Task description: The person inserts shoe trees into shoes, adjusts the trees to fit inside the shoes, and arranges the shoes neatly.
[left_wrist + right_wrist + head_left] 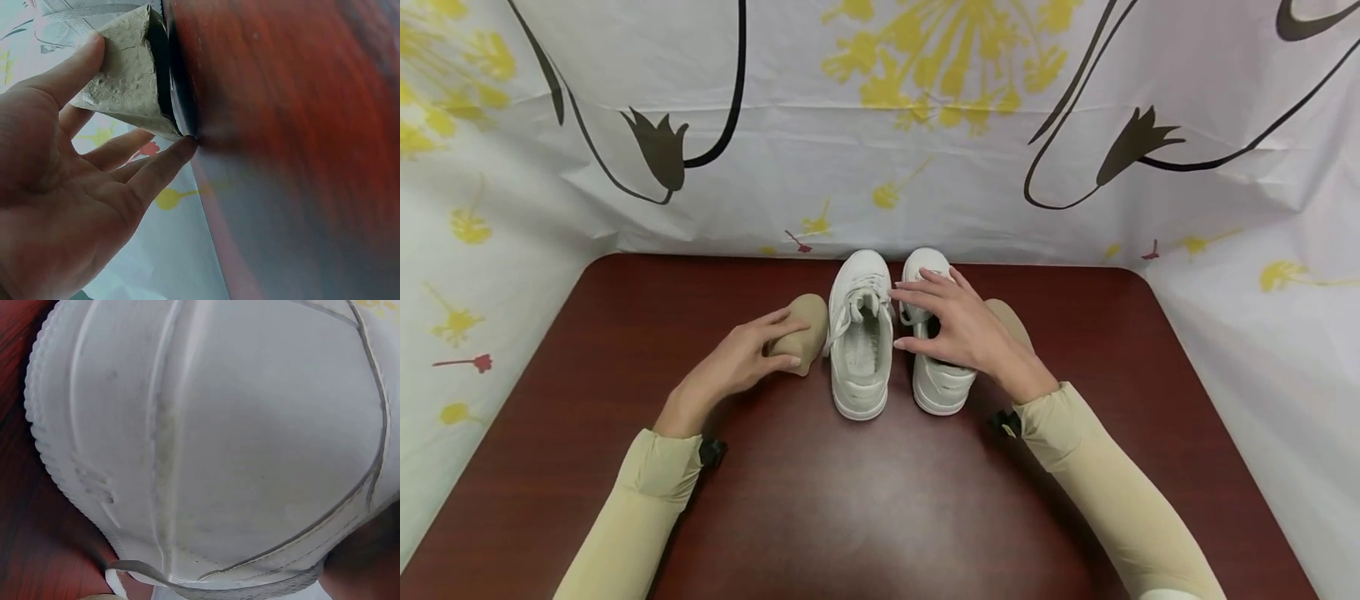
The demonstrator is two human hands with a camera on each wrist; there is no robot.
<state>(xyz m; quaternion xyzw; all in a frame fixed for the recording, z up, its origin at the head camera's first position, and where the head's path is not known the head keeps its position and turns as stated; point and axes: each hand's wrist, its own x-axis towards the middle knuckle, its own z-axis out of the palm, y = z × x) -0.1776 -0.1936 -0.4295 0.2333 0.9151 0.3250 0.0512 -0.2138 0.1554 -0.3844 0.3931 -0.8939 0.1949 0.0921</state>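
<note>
My left hand (733, 358) holds a tan moulded shoe insert (809, 322) between thumb and fingers, just left of the left white sneaker (860, 396). In the left wrist view the shoe insert (128, 72) looks like rough paper pulp with a dark hollow side. My right hand (962, 325) is over the right white sneaker (942, 390), fingers spread, covering part of its opening and laces. Both sneakers stand upright side by side, toes toward the back. A white sneaker (269, 437) fills the right wrist view. A second tan insert (1011, 321) lies right of the right sneaker, partly behind my hand.
The dark red-brown table (850, 508) reaches back to a white cloth (865, 167) printed with flowers, which hangs behind it and along both sides. The sneakers' toes are close to the table's back edge. A dark strap (1006, 423) shows at the right wrist.
</note>
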